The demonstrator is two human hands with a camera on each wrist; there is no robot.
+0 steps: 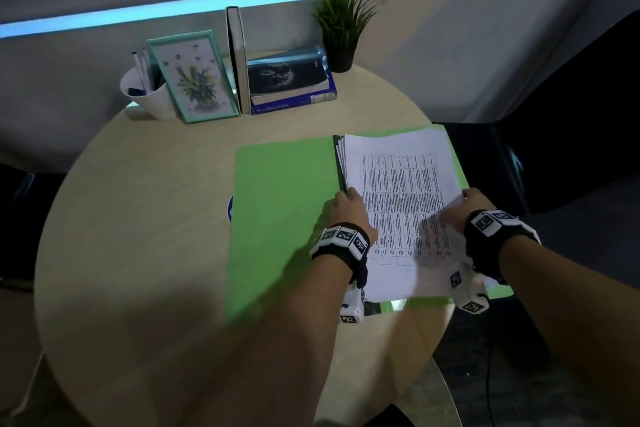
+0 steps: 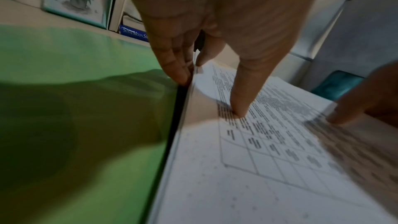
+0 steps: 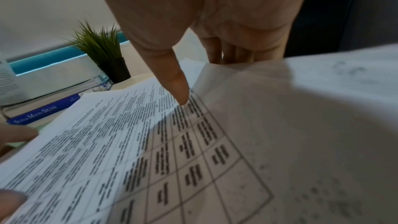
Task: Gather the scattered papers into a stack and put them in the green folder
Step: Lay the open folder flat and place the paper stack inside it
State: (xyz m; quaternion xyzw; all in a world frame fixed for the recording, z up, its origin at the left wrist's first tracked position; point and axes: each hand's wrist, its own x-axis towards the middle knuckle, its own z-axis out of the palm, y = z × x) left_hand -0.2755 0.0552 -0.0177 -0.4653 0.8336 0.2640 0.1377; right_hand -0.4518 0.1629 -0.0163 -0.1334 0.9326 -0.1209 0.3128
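The green folder (image 1: pixel 280 218) lies open on the round table, its left half bare (image 2: pixel 86 108). On its right half sits the stack of printed papers (image 1: pixel 401 191), a table of text on the top sheet (image 3: pixel 150 142). My left hand (image 1: pixel 348 199) holds the stack's left edge by the dark spine, with the thumb (image 2: pixel 239 108) on the top sheet and the fingers (image 2: pixel 178 74) down the side. My right hand (image 1: pixel 457 208) grips the right edge. Its thumb (image 3: pixel 183 98) presses on top and its fingers (image 3: pixel 232 55) go behind the raised sheets.
At the table's (image 1: pixel 138 218) far side stand a white cup of pens (image 1: pixel 145 94), a framed flower picture (image 1: pixel 194 76), an upright book (image 1: pixel 237 59), stacked books (image 1: pixel 291 87) and a potted plant (image 1: pixel 343 24). The folder's right half reaches past the table edge.
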